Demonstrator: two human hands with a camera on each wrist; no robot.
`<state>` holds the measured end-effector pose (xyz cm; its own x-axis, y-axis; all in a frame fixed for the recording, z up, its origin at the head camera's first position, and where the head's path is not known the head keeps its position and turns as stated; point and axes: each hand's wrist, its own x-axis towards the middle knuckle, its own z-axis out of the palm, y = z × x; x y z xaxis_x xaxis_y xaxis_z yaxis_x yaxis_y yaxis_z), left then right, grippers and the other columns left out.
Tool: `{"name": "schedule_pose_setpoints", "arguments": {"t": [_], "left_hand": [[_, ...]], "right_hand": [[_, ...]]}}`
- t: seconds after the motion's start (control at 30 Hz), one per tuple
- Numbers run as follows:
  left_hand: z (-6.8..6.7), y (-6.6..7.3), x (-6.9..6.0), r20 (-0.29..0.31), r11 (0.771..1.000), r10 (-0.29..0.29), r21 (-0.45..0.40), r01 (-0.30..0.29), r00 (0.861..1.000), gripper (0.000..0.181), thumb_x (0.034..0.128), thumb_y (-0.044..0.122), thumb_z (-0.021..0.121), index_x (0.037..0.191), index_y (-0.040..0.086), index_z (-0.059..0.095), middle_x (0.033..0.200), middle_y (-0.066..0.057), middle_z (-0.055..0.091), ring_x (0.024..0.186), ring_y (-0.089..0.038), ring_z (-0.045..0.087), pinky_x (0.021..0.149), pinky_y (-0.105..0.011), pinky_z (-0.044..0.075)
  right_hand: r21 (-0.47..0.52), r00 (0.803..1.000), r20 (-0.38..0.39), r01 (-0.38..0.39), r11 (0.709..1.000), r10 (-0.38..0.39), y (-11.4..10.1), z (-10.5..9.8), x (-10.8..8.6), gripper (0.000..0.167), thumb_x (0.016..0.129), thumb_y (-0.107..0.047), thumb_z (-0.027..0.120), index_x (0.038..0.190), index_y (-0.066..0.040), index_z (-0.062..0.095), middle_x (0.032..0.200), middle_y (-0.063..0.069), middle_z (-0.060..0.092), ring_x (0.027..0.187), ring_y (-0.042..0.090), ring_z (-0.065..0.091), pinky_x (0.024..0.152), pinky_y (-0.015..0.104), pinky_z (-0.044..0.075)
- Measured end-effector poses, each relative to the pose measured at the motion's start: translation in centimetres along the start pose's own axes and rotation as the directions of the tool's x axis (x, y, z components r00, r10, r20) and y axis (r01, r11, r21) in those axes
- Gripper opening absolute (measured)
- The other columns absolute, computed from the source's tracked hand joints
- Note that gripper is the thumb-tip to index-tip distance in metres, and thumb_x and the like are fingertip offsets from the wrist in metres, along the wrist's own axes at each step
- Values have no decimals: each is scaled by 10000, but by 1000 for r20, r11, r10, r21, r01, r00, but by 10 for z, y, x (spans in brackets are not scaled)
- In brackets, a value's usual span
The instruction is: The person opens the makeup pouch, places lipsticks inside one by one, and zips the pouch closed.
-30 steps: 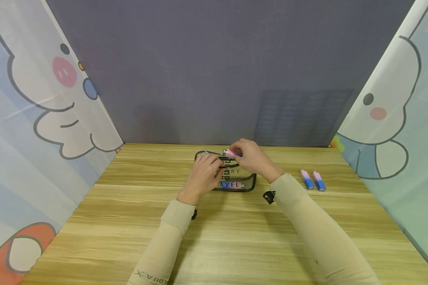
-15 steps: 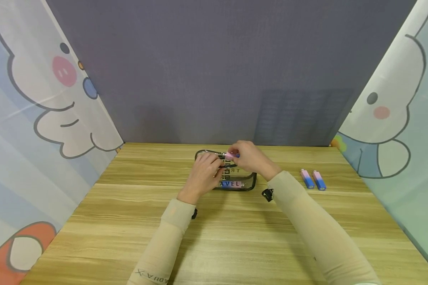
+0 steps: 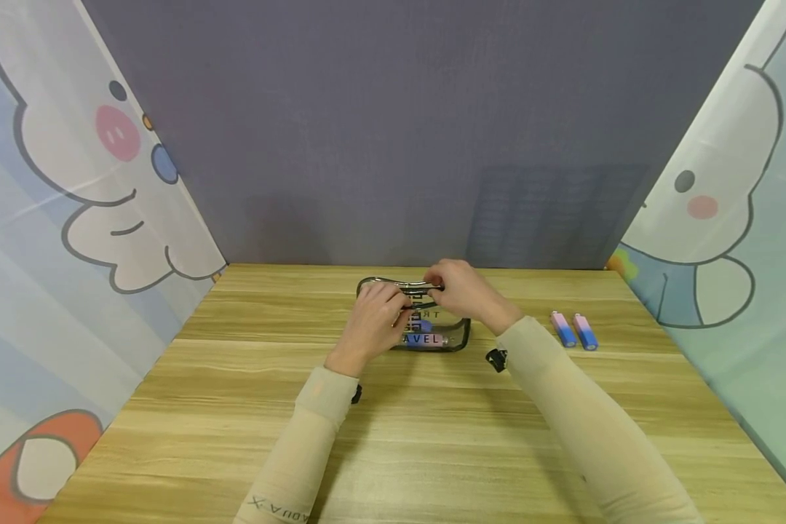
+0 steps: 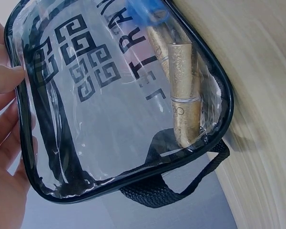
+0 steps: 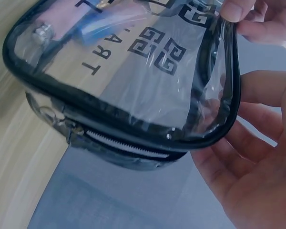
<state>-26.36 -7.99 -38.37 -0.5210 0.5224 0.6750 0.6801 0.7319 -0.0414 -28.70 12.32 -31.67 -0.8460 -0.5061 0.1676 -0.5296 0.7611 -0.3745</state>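
A clear zip pouch [image 3: 455, 336] with black trim and TRAVEL lettering stands between both hands. My left hand [image 3: 378, 314] pinches its upper rim, thumb in front and fingers behind. With thumb and fingers my right hand [image 3: 458, 290] grips the rim at the other side; the right wrist view shows nothing else in that hand [image 5: 257, 162]. Inside, a pink-and-blue tube [image 3: 426, 340] lies along the bottom, and another blue piece [image 3: 421, 326] shows just above it. Gold glittery tubes [image 4: 183, 95] lie in the pouch in the left wrist view.
Two more pink-and-blue tubes [image 3: 563, 330] lie side by side on the wooden table [image 3: 419, 437], right of the pouch. A grey panel [image 3: 367, 145] rises behind the table, with cartoon-printed curtains [image 3: 52, 255] at both sides. A black strap [image 4: 157, 193] hangs off the pouch.
The pink-and-blue tube in my right hand has moved left over the pouch opening and dropped in; blue shows above the bottom tube. That hand now holds the rim. My left hand has stayed put.
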Motion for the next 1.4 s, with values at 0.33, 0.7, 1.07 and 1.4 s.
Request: {"name": "schedule_pose_setpoints", "arguments": {"t": [0.33,0.7,1.07,1.4], "left_hand": [[1,1,0,-2,1000,-7,-10,7,1000,83,875,103,792,921,102,724,958,-28,680,972,-244,624,914,-421,484],[0,1,0,20,1000,-12,-2,12,1000,86,884,105,781,955,101,734,977,-30,691,977,-228,624,915,-396,483],[-1,2,0,22,1000,-13,1,13,1000,91,887,124,787,954,93,735,980,-27,693,979,-232,625,903,-394,484],[-2,3,0,23,1000,-16,1,16,1000,94,884,123,789,954,90,736,982,-29,694,982,-237,626,910,-400,484]], "right_hand": [[13,999,-20,-26,1000,26,11,-9,-10,278,967,-108,650,1212,13,701,1121,155,674,1031,311,631,886,483,532],[-35,998,-37,-45,998,44,25,-17,-22,267,972,-116,644,1197,17,699,1116,144,674,1046,330,634,911,507,523],[-25,990,-66,-123,992,121,51,-22,-36,305,965,-106,611,1211,62,674,1167,212,648,1100,409,613,931,549,511],[-64,971,-58,-235,970,231,73,-25,-50,323,989,-134,589,1238,59,661,1193,251,624,1121,443,589,910,585,501]]}}
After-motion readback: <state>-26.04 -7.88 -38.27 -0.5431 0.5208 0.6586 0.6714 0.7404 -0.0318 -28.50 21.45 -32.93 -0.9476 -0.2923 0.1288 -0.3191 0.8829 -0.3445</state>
